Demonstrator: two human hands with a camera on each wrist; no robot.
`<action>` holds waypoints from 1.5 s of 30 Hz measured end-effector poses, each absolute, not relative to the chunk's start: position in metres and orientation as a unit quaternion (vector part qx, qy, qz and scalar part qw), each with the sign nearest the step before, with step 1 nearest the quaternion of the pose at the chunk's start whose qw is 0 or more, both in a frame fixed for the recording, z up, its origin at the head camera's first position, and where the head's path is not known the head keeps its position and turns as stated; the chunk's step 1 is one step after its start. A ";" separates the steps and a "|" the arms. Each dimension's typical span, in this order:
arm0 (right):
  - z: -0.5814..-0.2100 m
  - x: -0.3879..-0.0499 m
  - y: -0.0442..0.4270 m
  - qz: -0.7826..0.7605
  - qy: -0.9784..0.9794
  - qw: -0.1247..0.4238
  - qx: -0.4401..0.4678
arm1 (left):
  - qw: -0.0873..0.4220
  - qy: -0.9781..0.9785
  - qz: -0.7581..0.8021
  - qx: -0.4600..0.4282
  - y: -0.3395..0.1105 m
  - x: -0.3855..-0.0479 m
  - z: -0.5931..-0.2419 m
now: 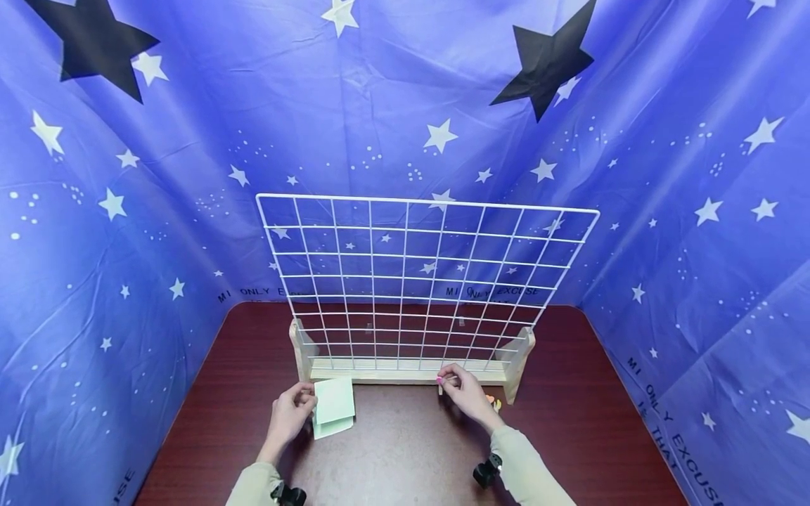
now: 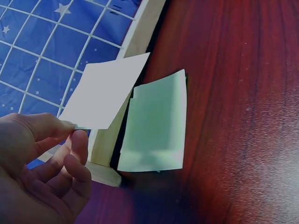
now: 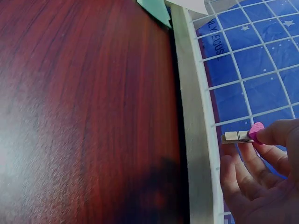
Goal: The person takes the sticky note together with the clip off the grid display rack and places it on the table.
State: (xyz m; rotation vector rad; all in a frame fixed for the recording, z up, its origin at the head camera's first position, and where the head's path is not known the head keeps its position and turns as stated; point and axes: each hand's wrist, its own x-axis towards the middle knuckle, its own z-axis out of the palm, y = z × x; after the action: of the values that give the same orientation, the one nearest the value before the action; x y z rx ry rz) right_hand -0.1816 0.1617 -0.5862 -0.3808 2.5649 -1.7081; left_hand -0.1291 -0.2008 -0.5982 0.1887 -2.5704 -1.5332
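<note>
Between thumb and forefinger, my left hand (image 1: 291,414) pinches the edge of a pale green paper sheet (image 2: 105,91), which is lifted and tilted. Below it on the table lies a stack of similar green paper (image 2: 156,126). My right hand (image 1: 466,393) pinches a small wooden clothespin (image 3: 237,136) by its end, where a pink heart (image 3: 256,132) is attached. The clothespin is held close to the lower part of a white wire grid (image 1: 405,288); whether it touches a wire I cannot tell. The grid stands upright in a wooden base (image 1: 392,376).
More small coloured clips (image 1: 495,403) lie beside the right wrist, partly hidden by it. Wooden side supports (image 1: 520,362) hold the grid at both ends. The dark red table (image 1: 607,422) is surrounded by a blue star-patterned curtain (image 1: 354,91).
</note>
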 end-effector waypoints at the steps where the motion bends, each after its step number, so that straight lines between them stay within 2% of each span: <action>1: -0.583 -0.180 0.162 -0.546 0.828 0.015 -0.124 | 0.070 -0.855 -0.509 0.061 -0.201 -0.128 -0.599; 7: -0.563 -0.168 0.166 -0.542 0.830 0.031 -0.127 | 0.064 -0.861 -0.501 0.059 -0.201 -0.124 -0.608; 15: -0.605 -0.176 0.186 -0.523 0.848 0.017 -0.090 | 0.046 -0.865 -0.498 0.045 -0.201 -0.122 -0.616; 19: -0.614 -0.175 0.196 -0.519 0.850 0.017 -0.088 | 0.033 -0.862 -0.504 0.049 -0.200 -0.122 -0.617; 30: -0.621 -0.175 0.210 -0.510 0.856 0.025 -0.078 | 0.010 -0.861 -0.506 0.054 -0.199 -0.122 -0.619; 45: -0.624 -0.179 0.219 -0.462 0.883 0.025 -0.081 | 0.030 -0.863 -0.500 0.062 -0.206 -0.119 -0.620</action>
State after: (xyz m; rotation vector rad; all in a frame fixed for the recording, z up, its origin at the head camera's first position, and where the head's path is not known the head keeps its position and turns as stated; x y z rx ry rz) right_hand -0.1790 0.2191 -0.6242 -0.2491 2.7305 -1.4271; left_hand -0.1189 -0.2064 -0.6202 0.1904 -2.6611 -1.5432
